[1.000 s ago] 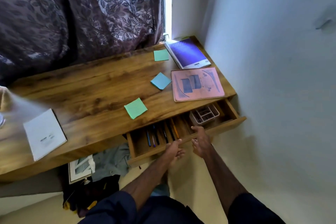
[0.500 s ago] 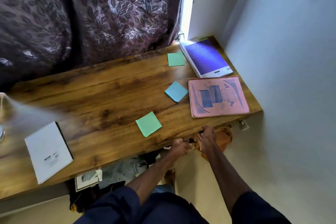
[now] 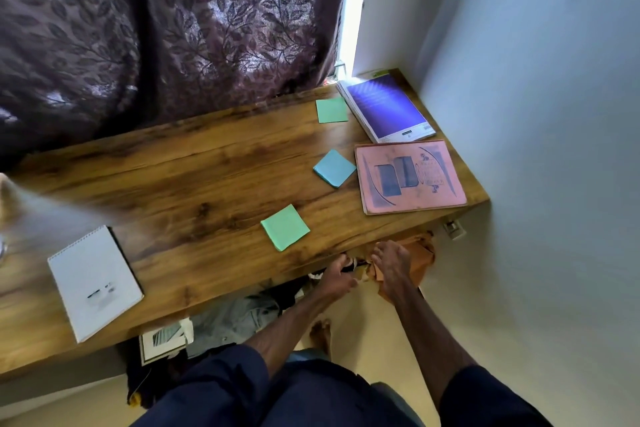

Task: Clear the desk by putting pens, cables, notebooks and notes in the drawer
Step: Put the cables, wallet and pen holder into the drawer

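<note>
notes are light and bendy; pinch an edge. both hands, left hand and right hand, reach under the worktop; grip unclear.

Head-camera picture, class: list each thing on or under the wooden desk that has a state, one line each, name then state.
Purple-covered notebook: closed, flat on the wooden desk.
Pink-covered notebook: closed, flat.
White spiral notepad: closed, flat.
Drawer: not visible under the desk edge.
Left hand: under the desk edge, grip unclear.
Right hand: at the desk edge, grip unclear.
</note>
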`<action>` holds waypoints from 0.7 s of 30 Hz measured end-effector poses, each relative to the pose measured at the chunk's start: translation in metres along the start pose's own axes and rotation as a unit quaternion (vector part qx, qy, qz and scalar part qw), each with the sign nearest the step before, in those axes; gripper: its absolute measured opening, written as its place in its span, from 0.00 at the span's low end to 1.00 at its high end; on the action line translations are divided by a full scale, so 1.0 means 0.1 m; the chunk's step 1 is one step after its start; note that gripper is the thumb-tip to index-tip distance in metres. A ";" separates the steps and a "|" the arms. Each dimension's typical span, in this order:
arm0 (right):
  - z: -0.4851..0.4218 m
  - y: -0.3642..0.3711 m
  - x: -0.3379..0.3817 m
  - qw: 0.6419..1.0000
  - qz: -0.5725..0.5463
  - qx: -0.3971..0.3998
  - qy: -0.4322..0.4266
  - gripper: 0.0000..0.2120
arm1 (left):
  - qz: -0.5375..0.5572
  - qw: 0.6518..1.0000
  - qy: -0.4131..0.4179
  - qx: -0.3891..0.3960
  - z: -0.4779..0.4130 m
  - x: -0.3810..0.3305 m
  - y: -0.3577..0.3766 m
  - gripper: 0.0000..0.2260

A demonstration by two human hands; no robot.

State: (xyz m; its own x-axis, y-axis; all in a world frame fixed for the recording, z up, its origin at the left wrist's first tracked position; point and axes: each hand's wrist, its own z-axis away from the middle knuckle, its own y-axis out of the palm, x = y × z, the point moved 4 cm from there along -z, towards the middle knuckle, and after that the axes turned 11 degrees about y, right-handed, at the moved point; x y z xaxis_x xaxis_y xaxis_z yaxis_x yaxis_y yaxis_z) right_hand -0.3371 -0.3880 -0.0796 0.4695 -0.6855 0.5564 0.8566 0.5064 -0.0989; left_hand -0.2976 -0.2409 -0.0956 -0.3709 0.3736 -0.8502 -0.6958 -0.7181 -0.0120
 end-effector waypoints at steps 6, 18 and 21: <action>0.37 0.02 -0.43 0.998 0.048 0.034 -0.006 0.12 | 0.017 0.997 0.026 -0.075 0.46 0.23 -0.33 0.33; 1.42 0.08 -1.80 0.982 0.064 0.167 0.053 0.10 | 0.051 0.971 -0.024 -0.234 2.14 1.03 -1.02 0.09; 1.66 0.15 -2.17 0.977 0.090 0.180 0.069 0.11 | 0.059 0.962 -0.029 -0.263 2.53 1.27 -1.30 0.08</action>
State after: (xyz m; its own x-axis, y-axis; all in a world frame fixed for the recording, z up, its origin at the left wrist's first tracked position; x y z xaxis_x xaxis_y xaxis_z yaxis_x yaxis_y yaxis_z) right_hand -0.4611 -0.1452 -0.0651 0.6510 -0.6195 0.4386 0.6380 0.7597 0.1259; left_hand -0.4099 0.0485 -0.0688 -0.4724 0.2926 -0.8314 -0.2443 -0.9498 -0.1954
